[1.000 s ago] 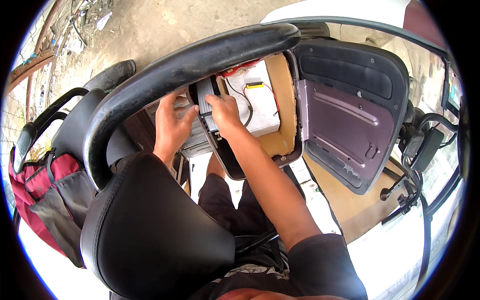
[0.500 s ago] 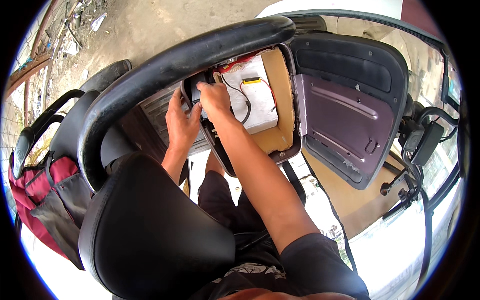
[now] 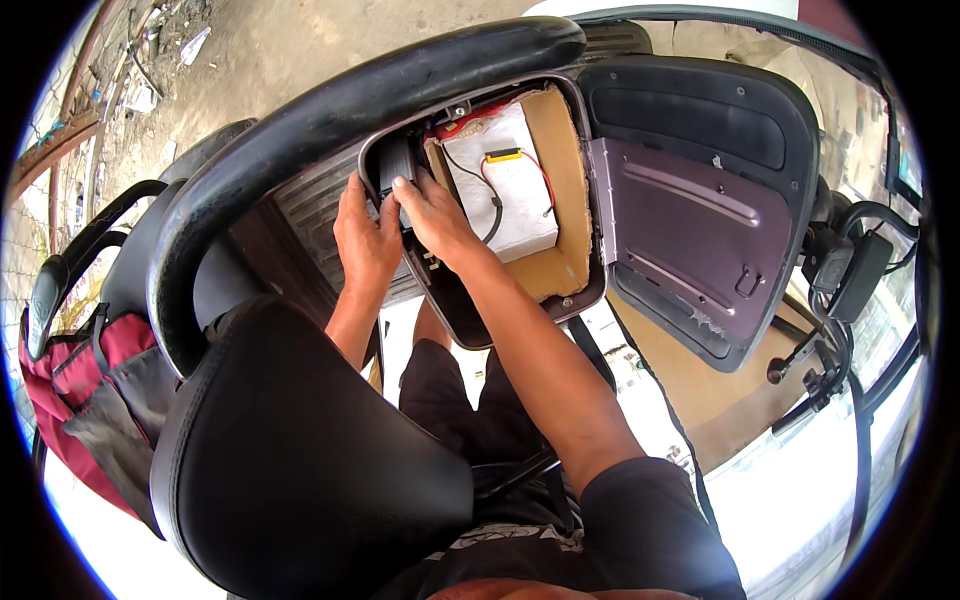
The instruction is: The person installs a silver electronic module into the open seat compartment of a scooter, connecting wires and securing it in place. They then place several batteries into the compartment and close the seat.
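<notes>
Filling the near left, a black padded seat with a stitched edge (image 3: 310,450) stands below a curved black grab bar (image 3: 370,115). Beyond it, the right hand (image 3: 437,218) grasps a dark rectangular module (image 3: 397,165), thumb on top and fingers along its right side. The left hand (image 3: 367,243) lies against the storage compartment's left rim, fingers extended, thumb beside the module; whether it grips anything, I cannot tell. The module sits in the left part of the open storage compartment (image 3: 598,262), beside a white block (image 3: 522,215) with a yellow connector (image 3: 504,156) and red and black wires, bordered by cardboard (image 3: 568,215). Rightward hangs the hinged lid (image 3: 690,215); farther off lies bare ground (image 3: 300,50).
</notes>
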Demonstrator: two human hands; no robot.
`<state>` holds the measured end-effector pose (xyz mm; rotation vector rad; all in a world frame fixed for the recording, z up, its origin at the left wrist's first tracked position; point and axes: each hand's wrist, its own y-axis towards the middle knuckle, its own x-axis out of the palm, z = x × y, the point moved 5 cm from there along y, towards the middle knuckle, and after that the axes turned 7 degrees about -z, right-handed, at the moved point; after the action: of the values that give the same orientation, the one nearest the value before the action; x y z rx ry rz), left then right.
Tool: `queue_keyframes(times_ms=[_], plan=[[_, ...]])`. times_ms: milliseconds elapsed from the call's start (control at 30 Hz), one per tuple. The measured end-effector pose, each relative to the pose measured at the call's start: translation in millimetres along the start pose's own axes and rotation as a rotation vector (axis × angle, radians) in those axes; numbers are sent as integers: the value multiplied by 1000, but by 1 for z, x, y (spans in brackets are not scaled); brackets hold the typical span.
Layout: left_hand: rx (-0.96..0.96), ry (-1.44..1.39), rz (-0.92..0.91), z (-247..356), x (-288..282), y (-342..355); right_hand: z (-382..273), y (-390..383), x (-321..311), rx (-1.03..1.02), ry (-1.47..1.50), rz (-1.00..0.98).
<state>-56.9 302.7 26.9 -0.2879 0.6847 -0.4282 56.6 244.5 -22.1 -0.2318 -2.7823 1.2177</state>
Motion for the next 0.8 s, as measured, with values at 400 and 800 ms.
queue_keyframes(times_ms=[400,800], plan=[[-36,-14,-37,7,-5,11,4,19,6,215,187,18],[-30,-10,6,-4,2,8,-28,36,9,294,52,74]])
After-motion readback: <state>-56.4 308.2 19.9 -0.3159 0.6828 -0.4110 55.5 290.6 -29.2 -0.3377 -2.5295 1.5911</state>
